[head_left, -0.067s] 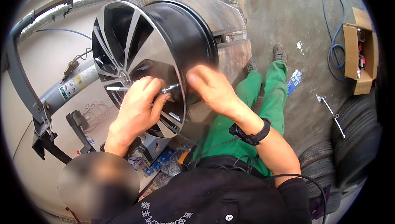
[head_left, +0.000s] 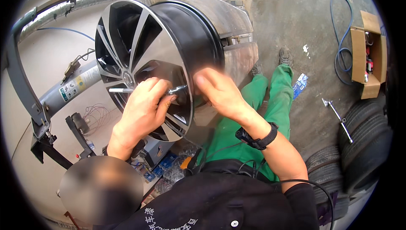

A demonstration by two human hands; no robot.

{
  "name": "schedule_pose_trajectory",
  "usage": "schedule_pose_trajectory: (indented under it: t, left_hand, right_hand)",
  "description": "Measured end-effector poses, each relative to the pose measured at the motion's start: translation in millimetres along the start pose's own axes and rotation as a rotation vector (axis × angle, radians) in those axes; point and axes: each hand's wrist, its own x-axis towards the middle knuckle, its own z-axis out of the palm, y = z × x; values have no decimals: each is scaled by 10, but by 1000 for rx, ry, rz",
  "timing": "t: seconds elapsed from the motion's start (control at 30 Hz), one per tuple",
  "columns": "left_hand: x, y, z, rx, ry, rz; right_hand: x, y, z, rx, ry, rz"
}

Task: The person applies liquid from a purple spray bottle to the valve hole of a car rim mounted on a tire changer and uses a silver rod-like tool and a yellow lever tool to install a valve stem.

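A black and silver alloy wheel rim (head_left: 146,44), with no tyre on it, stands on edge in front of me. My left hand (head_left: 141,111) is at its face, closed around a slim metal rod tool (head_left: 120,90). The rod's pale end sticks out to the left, and its darker metal end reaches the rim's lip on the right. Across the lip, my right hand (head_left: 220,94) is beside the black barrel with its fingers curled together. Its fingertips are slightly blurred and partly hidden, so whatever they pinch does not show.
A worn metal machine body (head_left: 198,6) stands behind the rim, and a grey machine arm (head_left: 25,82) rises at the left. To the right are an open cardboard box (head_left: 358,56), a blue hose (head_left: 338,52), a long-handled wrench (head_left: 339,120) and several tyres (head_left: 366,145).
Both hands hold nearly the same positions at the rim. The floor things at the right sit slightly shifted in view, as from a small head movement.
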Motion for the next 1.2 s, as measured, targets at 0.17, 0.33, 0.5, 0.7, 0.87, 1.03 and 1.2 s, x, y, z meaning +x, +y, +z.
schedule_pose_trajectory:
  t: [0.17, 0.33, 0.5, 0.7, 0.87, 1.03, 1.2]
  left_hand:
    - [6, -114, 0, -30, 40, 58]
    - [-5, -163, 60, -31, 93, 88]
    - [-99, -113, 30, -39, 97, 53]
    - [-310, -293, -142, 32, 165, 45]
    - [-572, -517, -421, 215, 254, 35]
    - [-978, -797, -577, 354, 379, 19]
    - [-1318, -817, -600, 410, 437, -77]
  right_hand:
    - [-98, -29, 73, 116, 108, 64]
    - [-50, -88, -4, 107, 102, 63]
    - [-27, -144, 51, 122, 77, 72]
    - [-131, -329, -6, -44, 37, 143]
    - [-291, -692, -59, -221, 216, 174]
    - [-430, -958, 116, -452, 128, 149]
    - [-578, -1098, 445, -785, 136, 112]
